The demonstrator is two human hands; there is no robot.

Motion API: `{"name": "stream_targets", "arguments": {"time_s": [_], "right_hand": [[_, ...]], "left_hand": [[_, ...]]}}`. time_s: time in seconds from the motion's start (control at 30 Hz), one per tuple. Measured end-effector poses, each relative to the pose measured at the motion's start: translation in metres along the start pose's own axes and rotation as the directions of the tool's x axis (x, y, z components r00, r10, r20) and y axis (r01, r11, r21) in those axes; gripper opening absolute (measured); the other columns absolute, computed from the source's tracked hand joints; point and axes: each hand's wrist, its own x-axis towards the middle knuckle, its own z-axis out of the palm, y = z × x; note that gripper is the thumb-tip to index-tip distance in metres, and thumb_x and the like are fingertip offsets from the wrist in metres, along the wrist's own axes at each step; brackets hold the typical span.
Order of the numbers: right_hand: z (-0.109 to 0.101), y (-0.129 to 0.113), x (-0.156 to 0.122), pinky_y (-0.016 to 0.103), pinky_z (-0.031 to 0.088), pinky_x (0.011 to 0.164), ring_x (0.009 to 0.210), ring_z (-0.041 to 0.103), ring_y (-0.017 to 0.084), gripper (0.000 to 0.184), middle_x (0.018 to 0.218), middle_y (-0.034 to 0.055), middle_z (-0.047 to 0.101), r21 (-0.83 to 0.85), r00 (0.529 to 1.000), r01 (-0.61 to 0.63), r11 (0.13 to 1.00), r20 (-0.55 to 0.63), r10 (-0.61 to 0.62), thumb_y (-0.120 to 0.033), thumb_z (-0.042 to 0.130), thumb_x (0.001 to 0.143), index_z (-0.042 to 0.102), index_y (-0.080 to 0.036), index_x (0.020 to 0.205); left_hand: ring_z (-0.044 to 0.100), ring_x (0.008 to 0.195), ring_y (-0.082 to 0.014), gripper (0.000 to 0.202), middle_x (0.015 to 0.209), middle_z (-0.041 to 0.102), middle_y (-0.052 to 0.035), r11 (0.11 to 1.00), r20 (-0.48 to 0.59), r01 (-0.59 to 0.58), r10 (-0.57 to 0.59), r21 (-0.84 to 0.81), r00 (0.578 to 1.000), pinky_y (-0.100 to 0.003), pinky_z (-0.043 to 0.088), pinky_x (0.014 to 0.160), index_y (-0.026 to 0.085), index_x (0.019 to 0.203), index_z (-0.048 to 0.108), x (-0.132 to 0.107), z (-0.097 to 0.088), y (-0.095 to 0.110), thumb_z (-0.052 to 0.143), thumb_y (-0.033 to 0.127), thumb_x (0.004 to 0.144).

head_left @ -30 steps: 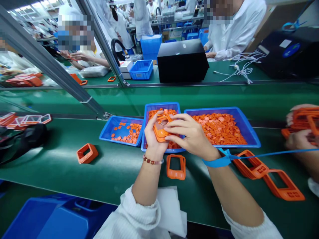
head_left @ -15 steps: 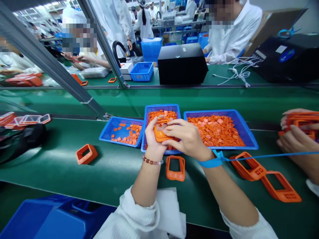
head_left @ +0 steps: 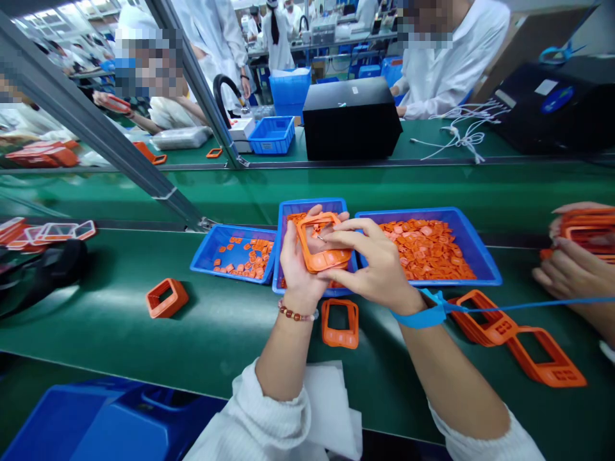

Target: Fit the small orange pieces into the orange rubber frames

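Observation:
My left hand (head_left: 298, 276) is closed around an orange plastic frame (head_left: 323, 261) with a large window, held tilted above the middle blue bin. My right hand (head_left: 377, 266) comes in from the right, with its fingers over the frame's window and its thumb by the lower corner. From those fingers pokes a thin metal-tipped tool (head_left: 320, 237); most of it is hidden. Loose orange pieces fill much of the middle bin (head_left: 312, 203) behind the hands. Another orange frame (head_left: 340, 338) lies flat on the green table just below my wrists.
Left and right stand blue bins (head_left: 202, 262) (head_left: 487, 272) of small orange pieces. A stack of frames (head_left: 166, 298) sits left; more frames (head_left: 552, 371) lie right. A co-worker's hands (head_left: 569, 269) hold frames at the right edge. A blue wrist cord (head_left: 523, 304) stretches rightward.
The frame in my left hand has tipped so that its window shows more openly. My right hand has shifted slightly right and its fingers have drawn back from the frame's face.

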Motion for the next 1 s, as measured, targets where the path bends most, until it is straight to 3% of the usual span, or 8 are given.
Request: {"name": "stream_targets", "arguments": {"time_s": [0.13,0.27,0.47,0.67,0.87,1.0], "right_hand": [[-0.004,-0.008,0.002,0.046,0.055,0.090,0.102,0.064,0.027,0.045,0.106,0.0118,0.067,-0.065,0.997,0.065,0.996,-0.026,-0.067,-0.026,0.081,0.075,0.067,-0.018,0.116],[-0.007,-0.015,0.004,0.047,0.054,0.091,0.105,0.064,0.029,0.046,0.109,0.0156,0.069,-0.108,0.991,0.134,0.985,0.014,-0.133,-0.025,0.078,0.078,0.065,-0.012,0.120],[-0.009,-0.025,0.005,0.045,0.055,0.091,0.108,0.064,0.027,0.039,0.109,0.0150,0.069,-0.100,0.991,0.134,0.986,0.013,-0.133,-0.017,0.070,0.084,0.064,-0.013,0.123],[-0.007,-0.025,0.003,0.045,0.055,0.092,0.108,0.064,0.028,0.037,0.107,0.0149,0.069,-0.123,0.989,0.146,0.982,0.021,-0.144,-0.019,0.069,0.086,0.065,-0.012,0.122],[-0.007,-0.025,0.003,0.045,0.055,0.092,0.110,0.063,0.027,0.041,0.107,0.0129,0.069,-0.127,0.991,0.131,0.983,0.035,-0.127,-0.021,0.068,0.087,0.062,-0.016,0.128],[-0.007,-0.026,0.003,0.046,0.056,0.092,0.109,0.063,0.026,0.039,0.108,0.0128,0.069,-0.131,0.991,0.131,0.983,0.027,-0.129,-0.020,0.065,0.089,0.062,-0.017,0.128]], "left_hand": [[0.062,0.117,-0.0323,0.048,0.109,0.070,-0.0100,0.998,0.025,-0.011,0.009,0.064,1.000,-0.050,0.048,0.100,0.025,0.122,0.063,-0.003,0.004,-0.001,0.040,0.058,0.096],[0.062,0.118,-0.0304,0.051,0.112,0.070,-0.0093,0.993,-0.045,-0.035,0.041,0.110,0.998,-0.049,0.048,0.101,0.029,0.128,0.059,-0.005,0.007,0.000,0.034,0.061,0.097],[0.063,0.116,-0.0276,0.050,0.103,0.071,-0.0082,0.997,-0.006,-0.053,0.054,0.058,0.999,-0.047,0.047,0.103,0.028,0.115,0.063,-0.009,0.009,0.004,0.027,0.060,0.099],[0.063,0.115,-0.0287,0.052,0.105,0.070,-0.0088,0.993,-0.066,-0.026,0.033,0.117,0.997,-0.048,0.049,0.101,0.028,0.122,0.060,-0.011,0.011,0.006,0.028,0.061,0.097],[0.064,0.112,-0.0290,0.048,0.102,0.070,-0.0092,0.993,-0.111,-0.047,0.059,0.107,0.992,-0.044,0.052,0.096,0.026,0.108,0.066,-0.011,0.013,0.005,0.033,0.060,0.096],[0.066,0.106,-0.0290,0.047,0.103,0.070,-0.0095,0.994,-0.080,-0.041,0.049,0.098,0.996,-0.045,0.051,0.095,0.027,0.105,0.067,-0.010,0.011,0.005,0.038,0.061,0.094]]}}
